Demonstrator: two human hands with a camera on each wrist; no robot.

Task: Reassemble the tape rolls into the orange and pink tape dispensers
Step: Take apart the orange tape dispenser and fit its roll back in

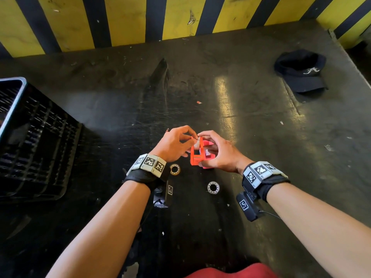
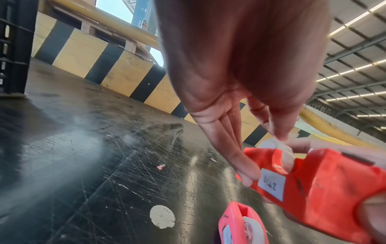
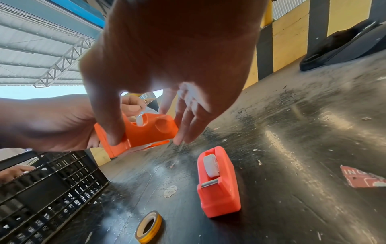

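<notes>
The orange dispenser (image 1: pixel 195 157) (image 3: pixel 146 132) is lifted off the black table (image 1: pixel 120 109) between both hands. My right hand (image 1: pixel 201 149) (image 3: pixel 146 140) grips its body, thumb on one side and fingers on the other. With thumb and forefinger my left hand (image 1: pixel 192 137) (image 2: pixel 275 137) pinches a white tape roll (image 2: pixel 279 151) sitting in the dispenser's top slot; its other fingers touch the side. The pink dispenser (image 3: pixel 217 181) (image 2: pixel 240 227) lies on the table under my right hand with a white roll (image 3: pixel 211 165) in it. An amber roll (image 1: pixel 175 169) (image 3: pixel 148 227) and a clear roll (image 1: pixel 213 187) lie loose near my wrists.
A black plastic crate (image 1: pixel 30 137) stands at the left. A black cap (image 1: pixel 301 71) lies at the far right. A yellow and black striped wall (image 1: pixel 180 17) bounds the table's far edge. A round sticker (image 2: pixel 162 216) and a red scrap (image 3: pixel 361 179) lie flat on the surface.
</notes>
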